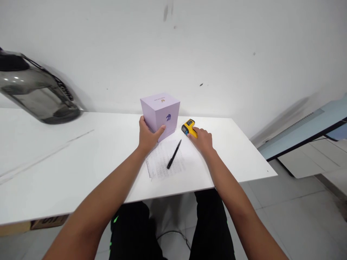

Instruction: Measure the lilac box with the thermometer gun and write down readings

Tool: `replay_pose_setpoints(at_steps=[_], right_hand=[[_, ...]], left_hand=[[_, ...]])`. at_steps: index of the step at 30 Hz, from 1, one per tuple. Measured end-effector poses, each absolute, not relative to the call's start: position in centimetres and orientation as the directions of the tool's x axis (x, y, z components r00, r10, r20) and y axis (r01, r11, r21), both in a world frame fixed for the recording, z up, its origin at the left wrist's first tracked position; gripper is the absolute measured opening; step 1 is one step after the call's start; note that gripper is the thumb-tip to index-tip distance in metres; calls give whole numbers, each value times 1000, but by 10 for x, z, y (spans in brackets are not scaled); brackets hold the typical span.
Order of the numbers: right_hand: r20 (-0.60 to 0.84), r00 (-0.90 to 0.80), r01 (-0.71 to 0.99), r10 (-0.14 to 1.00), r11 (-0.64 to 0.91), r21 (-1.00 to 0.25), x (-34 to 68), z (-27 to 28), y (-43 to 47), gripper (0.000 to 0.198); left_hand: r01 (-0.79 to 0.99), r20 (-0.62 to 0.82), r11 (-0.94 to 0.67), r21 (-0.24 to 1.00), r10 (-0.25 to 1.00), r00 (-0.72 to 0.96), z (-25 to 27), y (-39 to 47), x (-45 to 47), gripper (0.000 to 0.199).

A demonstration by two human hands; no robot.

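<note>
A lilac box (167, 119) with a dark emblem on its front stands near the back of the white table. My left hand (148, 135) grips its lower left corner, thumb on the front face and fingers along the left side. To the right, my right hand (202, 140) is closed around the handle of a yellow infrared thermometer (189, 126), which has a dark display. Between my forearms lies a sheet of paper (162, 164) with faint writing. A black pen (174, 154) rests slantwise across it.
A large grey see-through water bottle (40, 92) with a strap is at the left, by the wall. The white table (108, 144) ends at the right, beyond which a light blue panel (300, 126) juts out. A cable (173, 232) lies on the floor below.
</note>
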State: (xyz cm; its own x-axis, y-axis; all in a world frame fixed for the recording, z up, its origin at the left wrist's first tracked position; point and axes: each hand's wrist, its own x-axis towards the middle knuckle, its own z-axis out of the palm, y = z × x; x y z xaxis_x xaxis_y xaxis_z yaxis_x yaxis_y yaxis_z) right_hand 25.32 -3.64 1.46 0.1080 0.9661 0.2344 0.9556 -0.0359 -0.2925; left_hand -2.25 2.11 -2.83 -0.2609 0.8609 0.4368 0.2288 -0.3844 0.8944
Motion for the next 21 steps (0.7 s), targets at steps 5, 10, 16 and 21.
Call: replay_pose_setpoints(at_steps=[5, 10, 16, 21], right_hand=[[284, -224, 962, 932, 258, -86, 235, 24, -49, 43], [78, -595, 797, 800, 600, -73, 223, 21, -69, 39], [308, -173, 407, 936, 352, -843, 243, 2, -104, 51], [182, -103, 302, 978, 205, -931, 234, 2, -120, 76]], left_hand=[[208, 440, -395, 895, 860, -260, -30, 23, -24, 113], [197, 412, -372, 907, 878, -242, -26, 22, -21, 113], [128, 393, -372, 919, 883, -255, -26, 25, -17, 116], [114, 394, -377, 919, 883, -254, -30, 29, -19, 116]])
